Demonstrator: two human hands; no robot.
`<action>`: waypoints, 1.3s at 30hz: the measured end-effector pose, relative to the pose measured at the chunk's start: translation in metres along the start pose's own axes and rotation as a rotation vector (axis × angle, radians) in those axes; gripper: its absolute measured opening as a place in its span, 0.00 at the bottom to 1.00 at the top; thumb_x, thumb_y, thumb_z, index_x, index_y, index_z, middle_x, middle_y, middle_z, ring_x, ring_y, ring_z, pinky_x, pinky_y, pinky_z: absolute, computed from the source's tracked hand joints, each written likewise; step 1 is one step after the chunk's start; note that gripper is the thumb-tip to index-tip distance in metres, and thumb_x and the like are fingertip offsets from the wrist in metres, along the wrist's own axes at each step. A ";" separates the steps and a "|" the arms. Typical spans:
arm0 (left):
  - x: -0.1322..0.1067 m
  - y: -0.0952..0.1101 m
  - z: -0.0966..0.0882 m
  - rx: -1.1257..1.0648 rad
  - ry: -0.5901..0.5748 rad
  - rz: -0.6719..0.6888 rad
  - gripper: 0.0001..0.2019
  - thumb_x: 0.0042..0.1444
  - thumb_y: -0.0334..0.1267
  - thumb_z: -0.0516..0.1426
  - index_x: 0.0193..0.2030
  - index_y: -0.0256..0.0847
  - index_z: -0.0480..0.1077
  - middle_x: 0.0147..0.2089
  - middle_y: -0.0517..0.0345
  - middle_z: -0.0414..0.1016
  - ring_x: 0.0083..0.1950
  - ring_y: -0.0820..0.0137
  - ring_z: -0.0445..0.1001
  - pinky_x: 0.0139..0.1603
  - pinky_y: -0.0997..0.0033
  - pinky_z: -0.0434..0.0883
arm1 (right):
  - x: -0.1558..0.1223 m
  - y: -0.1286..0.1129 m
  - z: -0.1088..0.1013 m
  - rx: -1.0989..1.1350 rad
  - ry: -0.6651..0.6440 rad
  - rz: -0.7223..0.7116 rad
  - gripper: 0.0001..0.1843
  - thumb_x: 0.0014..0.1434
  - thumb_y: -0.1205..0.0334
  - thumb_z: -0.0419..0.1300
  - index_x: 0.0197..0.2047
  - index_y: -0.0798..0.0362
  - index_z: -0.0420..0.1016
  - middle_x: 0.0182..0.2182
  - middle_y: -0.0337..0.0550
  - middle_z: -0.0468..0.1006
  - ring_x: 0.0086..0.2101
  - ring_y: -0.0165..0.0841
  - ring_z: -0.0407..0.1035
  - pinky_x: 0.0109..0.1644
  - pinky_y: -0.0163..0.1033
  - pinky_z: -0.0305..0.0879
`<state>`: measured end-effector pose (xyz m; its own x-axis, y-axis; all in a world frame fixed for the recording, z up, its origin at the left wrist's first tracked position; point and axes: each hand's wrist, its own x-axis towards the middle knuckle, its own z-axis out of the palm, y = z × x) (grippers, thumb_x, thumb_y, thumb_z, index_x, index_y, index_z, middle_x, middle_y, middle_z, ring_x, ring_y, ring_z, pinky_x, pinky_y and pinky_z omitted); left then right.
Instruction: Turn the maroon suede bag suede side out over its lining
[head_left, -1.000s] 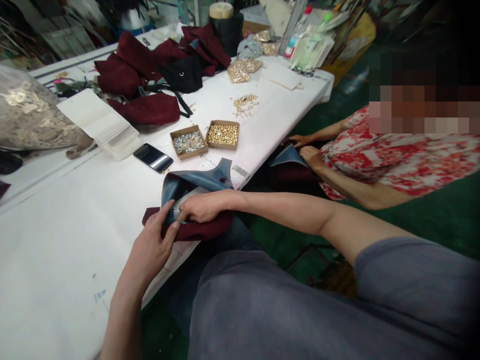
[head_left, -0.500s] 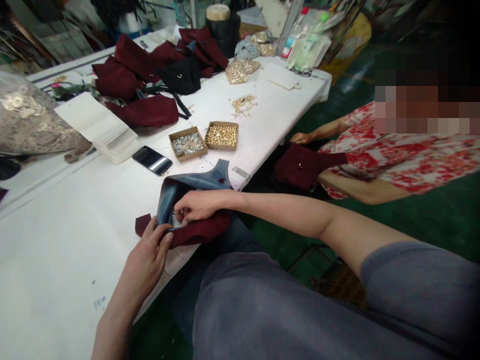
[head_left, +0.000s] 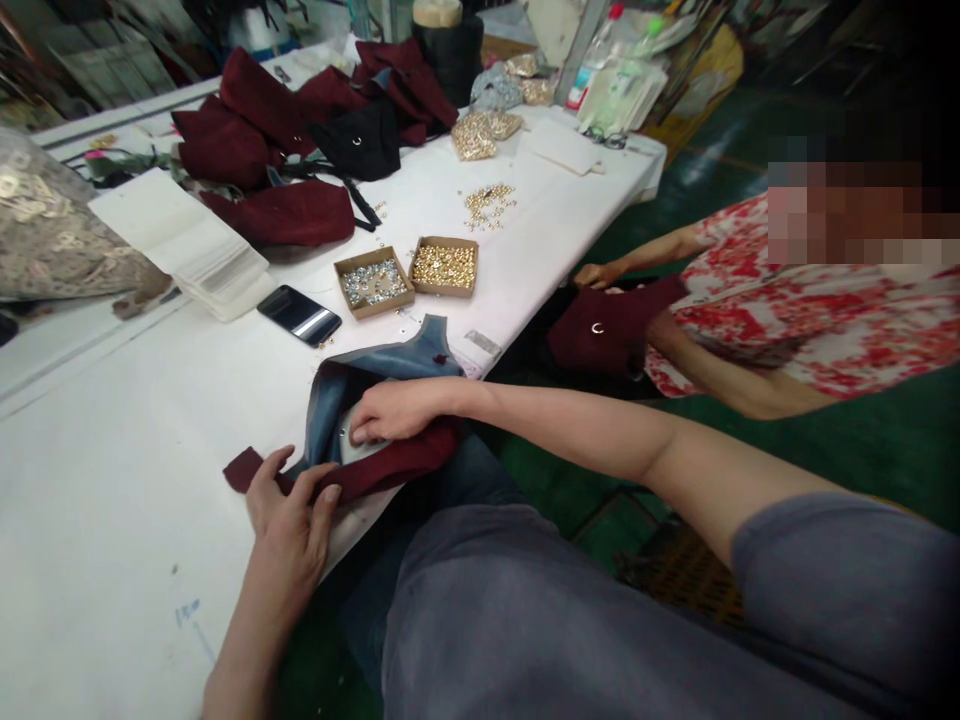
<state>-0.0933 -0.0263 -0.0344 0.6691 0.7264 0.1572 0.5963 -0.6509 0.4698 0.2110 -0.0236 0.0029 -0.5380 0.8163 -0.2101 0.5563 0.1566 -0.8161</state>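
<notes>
A dark red suede bag (head_left: pixel 397 458) with a blue-grey lining (head_left: pixel 390 365) lies open at the near edge of the white table (head_left: pixel 112 480). My right hand (head_left: pixel 394 408) rests inside its mouth, fingers pressed on the pale inner panel. My left hand (head_left: pixel 289 520) lies over the bag's red flap at the left and presses it to the table. Two small cardboard boxes stand just beyond: one with silver studs (head_left: pixel 373 282), one with gold studs (head_left: pixel 444 266).
A black phone (head_left: pixel 298 314) lies left of the boxes, next to a stack of white sheets (head_left: pixel 187 245). More red and black bags (head_left: pixel 285 130) pile at the back. A person in a red floral top (head_left: pixel 787 310) at the right holds another red bag (head_left: pixel 607 330).
My left hand has slid left and flattened on the red flap, pulling it outward. My right hand stays in the bag's mouth. The person at the right has turned their bag red side up.
</notes>
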 end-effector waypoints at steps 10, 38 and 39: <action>0.007 0.008 -0.008 0.074 -0.088 0.147 0.22 0.79 0.47 0.54 0.75 0.51 0.75 0.73 0.40 0.62 0.71 0.47 0.71 0.74 0.38 0.75 | -0.004 -0.007 0.019 -0.031 0.096 0.039 0.09 0.68 0.71 0.69 0.51 0.55 0.87 0.43 0.42 0.89 0.40 0.31 0.77 0.43 0.34 0.62; -0.025 0.003 0.012 -0.148 0.014 0.096 0.15 0.78 0.35 0.56 0.64 0.50 0.79 0.78 0.45 0.62 0.77 0.51 0.71 0.75 0.45 0.77 | 0.003 0.003 0.032 0.036 0.169 -0.002 0.07 0.66 0.72 0.71 0.45 0.54 0.90 0.40 0.40 0.89 0.40 0.31 0.80 0.46 0.33 0.65; -0.023 0.003 0.012 -0.141 0.006 0.095 0.15 0.78 0.35 0.56 0.64 0.49 0.79 0.78 0.43 0.61 0.78 0.49 0.70 0.75 0.42 0.76 | 0.003 0.003 0.032 0.031 0.159 -0.020 0.08 0.66 0.73 0.70 0.45 0.54 0.91 0.40 0.40 0.89 0.40 0.31 0.80 0.47 0.33 0.65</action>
<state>-0.1014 -0.0476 -0.0469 0.7170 0.6642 0.2114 0.4619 -0.6799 0.5695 0.1906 -0.0384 -0.0170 -0.4400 0.8915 -0.1076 0.5254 0.1585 -0.8360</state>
